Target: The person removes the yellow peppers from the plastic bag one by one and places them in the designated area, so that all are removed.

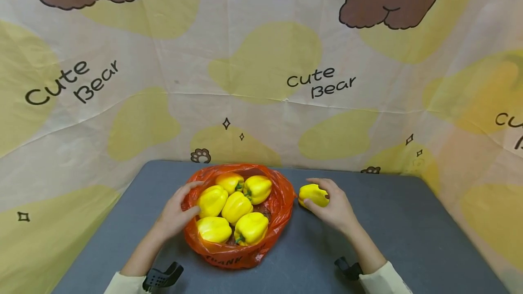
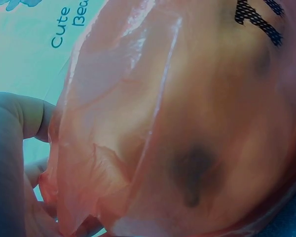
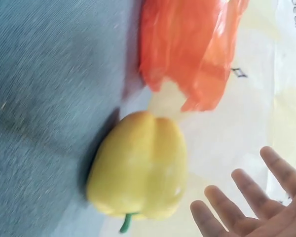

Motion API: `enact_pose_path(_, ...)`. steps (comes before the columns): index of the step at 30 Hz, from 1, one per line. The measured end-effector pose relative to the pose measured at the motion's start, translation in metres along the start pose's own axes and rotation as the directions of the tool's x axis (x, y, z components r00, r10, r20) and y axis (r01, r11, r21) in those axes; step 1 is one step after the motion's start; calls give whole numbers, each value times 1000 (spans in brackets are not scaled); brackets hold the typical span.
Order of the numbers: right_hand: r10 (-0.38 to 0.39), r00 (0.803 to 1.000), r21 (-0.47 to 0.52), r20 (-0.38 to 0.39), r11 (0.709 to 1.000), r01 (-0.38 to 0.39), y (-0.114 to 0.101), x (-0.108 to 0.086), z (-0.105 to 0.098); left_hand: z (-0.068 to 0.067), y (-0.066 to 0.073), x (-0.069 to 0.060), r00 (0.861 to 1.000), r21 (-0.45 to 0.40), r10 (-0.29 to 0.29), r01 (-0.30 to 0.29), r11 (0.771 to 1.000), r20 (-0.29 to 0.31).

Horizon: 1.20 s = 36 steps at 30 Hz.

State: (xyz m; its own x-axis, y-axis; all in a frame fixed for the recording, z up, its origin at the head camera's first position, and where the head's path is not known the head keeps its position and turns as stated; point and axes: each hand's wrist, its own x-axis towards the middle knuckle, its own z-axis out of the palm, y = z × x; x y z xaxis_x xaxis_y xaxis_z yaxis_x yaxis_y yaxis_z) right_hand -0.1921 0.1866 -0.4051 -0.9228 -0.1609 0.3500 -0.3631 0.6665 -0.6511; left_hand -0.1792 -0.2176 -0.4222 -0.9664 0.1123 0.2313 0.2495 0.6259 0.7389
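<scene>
A red plastic bag [image 1: 282,221] stands on the table with its mouth wide, several yellow bell peppers [image 1: 237,208] inside. My left hand [image 1: 175,214] holds the bag's left rim, thumb towards the peppers. In the left wrist view, the translucent bag [image 2: 187,108] covers part of the left hand [image 2: 10,133], and a dark stem shows through it. One more yellow bell pepper [image 1: 310,194] lies on the table right of the bag. Beside it hovers my right hand [image 1: 337,208]. The right wrist view shows this pepper [image 3: 138,168] apart from the spread fingers [image 3: 251,192].
Everything rests on a grey-blue table [image 1: 392,230]. A patterned cloth [image 1: 261,67] with bears and lettering hangs behind and around it. Dark straps [image 1: 163,278] circle both wrists.
</scene>
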Motion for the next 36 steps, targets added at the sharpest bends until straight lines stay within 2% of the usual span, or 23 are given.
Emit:
enact_pose_path(8,-77,997,119,-20,990,79,-22,-4,10,0,-1,0,1000,-4,14,-14,1000,1)
enact_pose_path(17,-174,985,220,13,961,167,-46,-8,29,0,-1,0,1000,-5,22,-22,1000,-3)
enact_pose_path(23,-196,980,245,32,952,182,-57,-10,45,1,-1,0,1000,-9,9,-9,1000,1)
enact_pose_path(36,-202,972,289,119,944,161,-71,-10,74,0,-2,0,1000,-16,7,-7,1000,7)
